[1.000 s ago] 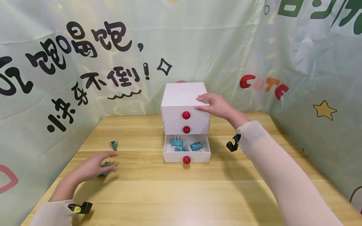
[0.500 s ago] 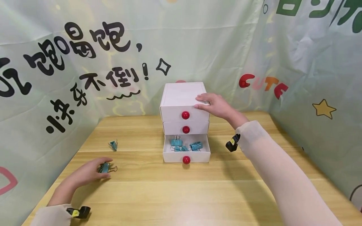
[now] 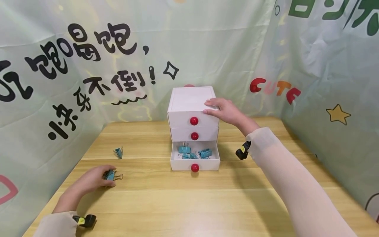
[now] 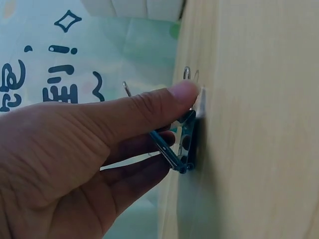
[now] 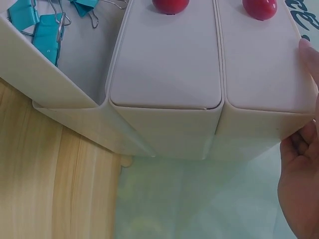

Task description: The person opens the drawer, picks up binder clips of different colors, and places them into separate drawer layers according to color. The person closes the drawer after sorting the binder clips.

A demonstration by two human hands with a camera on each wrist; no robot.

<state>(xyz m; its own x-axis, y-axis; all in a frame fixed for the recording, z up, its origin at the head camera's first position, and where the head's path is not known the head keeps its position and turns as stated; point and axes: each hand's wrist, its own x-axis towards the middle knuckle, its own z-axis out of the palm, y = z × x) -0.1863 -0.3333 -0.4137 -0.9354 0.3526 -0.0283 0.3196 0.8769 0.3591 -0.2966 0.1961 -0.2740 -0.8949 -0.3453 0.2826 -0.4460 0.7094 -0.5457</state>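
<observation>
At the left of the table, my left hand (image 3: 93, 180) pinches a teal binder clip (image 3: 110, 175) between thumb and fingers. In the left wrist view the thumb lies across the binder clip (image 4: 185, 142), whose wire handles stick out, close to the tabletop. My right hand (image 3: 226, 111) rests on the top right edge of a white drawer box (image 3: 189, 98), fingers on its top and thumb at the front edge. The bottom drawer (image 3: 177, 165) is pulled out, with several teal binder clips (image 3: 205, 153) inside. The two upper drawers are closed.
Another teal binder clip (image 3: 118, 152) lies on the wooden table (image 3: 142, 207), beyond my left hand. Each drawer has a red round knob (image 3: 194, 168). A printed fabric backdrop (image 3: 225, 49) stands behind the table and along both sides.
My left hand has come down around the nearer binder clip, its thumb and fingers closing in on it. The right hand stays on the drawer box.
</observation>
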